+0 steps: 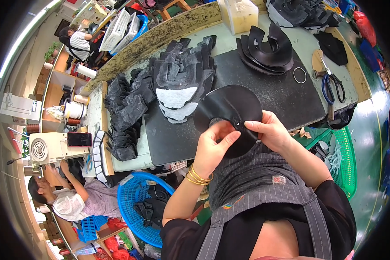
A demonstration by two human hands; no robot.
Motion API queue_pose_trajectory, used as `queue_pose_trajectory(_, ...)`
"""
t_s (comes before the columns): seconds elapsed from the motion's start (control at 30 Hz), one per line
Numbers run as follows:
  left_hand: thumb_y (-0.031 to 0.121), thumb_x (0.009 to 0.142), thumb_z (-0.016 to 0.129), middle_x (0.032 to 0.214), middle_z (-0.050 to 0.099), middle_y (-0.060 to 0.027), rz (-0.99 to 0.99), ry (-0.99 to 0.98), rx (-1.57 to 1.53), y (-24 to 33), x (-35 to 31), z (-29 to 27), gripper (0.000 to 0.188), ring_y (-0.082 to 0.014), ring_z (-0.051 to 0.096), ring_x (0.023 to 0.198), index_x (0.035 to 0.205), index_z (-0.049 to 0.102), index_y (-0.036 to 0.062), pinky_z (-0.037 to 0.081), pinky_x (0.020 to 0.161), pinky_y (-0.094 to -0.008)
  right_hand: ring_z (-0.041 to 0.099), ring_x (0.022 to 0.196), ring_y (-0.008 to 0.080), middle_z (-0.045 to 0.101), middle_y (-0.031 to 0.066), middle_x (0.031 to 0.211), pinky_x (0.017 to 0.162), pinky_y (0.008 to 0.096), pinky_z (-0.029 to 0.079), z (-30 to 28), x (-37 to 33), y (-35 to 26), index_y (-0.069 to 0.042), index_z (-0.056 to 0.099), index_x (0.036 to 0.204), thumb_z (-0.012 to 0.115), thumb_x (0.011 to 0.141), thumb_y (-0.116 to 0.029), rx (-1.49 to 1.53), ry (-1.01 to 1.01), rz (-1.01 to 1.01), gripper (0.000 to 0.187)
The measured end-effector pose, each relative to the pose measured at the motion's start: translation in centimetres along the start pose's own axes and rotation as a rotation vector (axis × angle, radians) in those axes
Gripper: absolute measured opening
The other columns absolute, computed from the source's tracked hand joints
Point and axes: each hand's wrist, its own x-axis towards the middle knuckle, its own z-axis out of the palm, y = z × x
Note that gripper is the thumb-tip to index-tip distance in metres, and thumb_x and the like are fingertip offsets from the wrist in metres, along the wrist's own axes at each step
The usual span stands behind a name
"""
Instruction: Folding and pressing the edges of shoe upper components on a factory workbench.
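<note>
Both my hands hold a curved black shoe-upper piece (pixel 234 102), smooth and leather-like, above the near edge of the bench. My left hand (pixel 214 145) pinches its inner edge near a small pale spot, fingers partly hidden behind it. Opposite, my right hand (pixel 271 132) grips it with the thumb on top and the fingers underneath. Beyond it, on a dark work mat (pixel 229 71), lies a stack of similar curved black pieces (pixel 268 52). Left of these is a pile of grey-black upper pieces (pixel 177 71) with white patches.
Folded dark pieces (pixel 128 108) line the bench's left. Scissors (pixel 329 82), a hammer (pixel 330 108) and a white ring (pixel 299 75) lie to the right. A yellowish block (pixel 242 17) stands behind. Blue (pixel 125 203) and green (pixel 349 164) baskets flank me. Another person (pixel 80 199) works left.
</note>
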Motion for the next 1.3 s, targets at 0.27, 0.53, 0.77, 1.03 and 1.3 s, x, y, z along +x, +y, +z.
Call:
queue_pose_trajectory(0.27,0.003,0.089,0.078,0.093,0.070,-0.0028,-0.021,0.210,-0.673,-0.4,0.0,1.7,0.015,-0.0089,0.064,0.088,0.098,0.066,0.0036,0.049,0.082,-0.0217,0.067,0.098,0.0112,0.074,0.0048,0.111,0.092,0.0299,0.053,0.6,-0.2,1.3,-0.002,0.070,0.117,0.073,0.092,-0.003,-0.177,-0.021,-0.148,0.025)
queue_pose_trajectory(0.53,0.007,0.093,0.074,0.080,0.066,0.0010,-0.034,0.394,-0.764,-1.2,0.8,3.0,0.012,-0.0098,0.062,0.076,0.086,0.064,0.0090,0.048,0.075,-0.0229,0.067,0.097,0.0106,0.073,0.0042,0.111,0.089,0.0291,0.055,0.8,-0.4,2.6,-0.003,0.069,0.119,0.074,0.093,-0.005,-0.216,0.006,-0.193,0.027)
queue_pose_trajectory(0.77,0.018,0.096,0.072,0.080,0.067,0.0011,-0.068,0.448,-0.856,-0.5,1.3,3.0,0.018,-0.0084,0.060,0.072,0.082,0.068,0.0080,0.046,0.071,-0.0234,0.069,0.096,0.0123,0.074,0.0053,0.109,0.086,0.0292,0.056,1.6,-0.5,1.0,-0.003,0.069,0.118,0.072,0.094,-0.006,-0.111,0.079,-0.124,0.025)
queue_pose_trajectory(1.03,0.004,0.090,0.076,0.100,0.075,-0.0093,0.092,-0.068,-0.046,3.9,-5.3,-2.2,0.015,-0.0139,0.070,0.096,0.104,0.074,-0.0022,0.055,0.085,-0.0267,0.072,0.095,0.0167,0.074,0.0100,0.107,0.090,0.0311,0.056,1.1,1.0,-4.5,0.002,0.069,0.115,0.073,0.089,-0.003,-0.064,-0.054,0.199,0.026)
queue_pose_trajectory(1.3,0.017,0.082,0.086,0.118,0.063,-0.0143,0.724,0.592,0.803,6.1,-1.1,-4.0,0.056,-0.0235,0.060,0.105,0.128,0.058,0.0006,0.048,0.091,-0.0359,0.074,0.090,0.0175,0.076,0.0110,0.103,0.087,0.0310,0.058,0.4,2.4,-5.2,0.002,0.071,0.107,0.074,0.085,0.000,-0.024,-0.140,0.265,0.022)
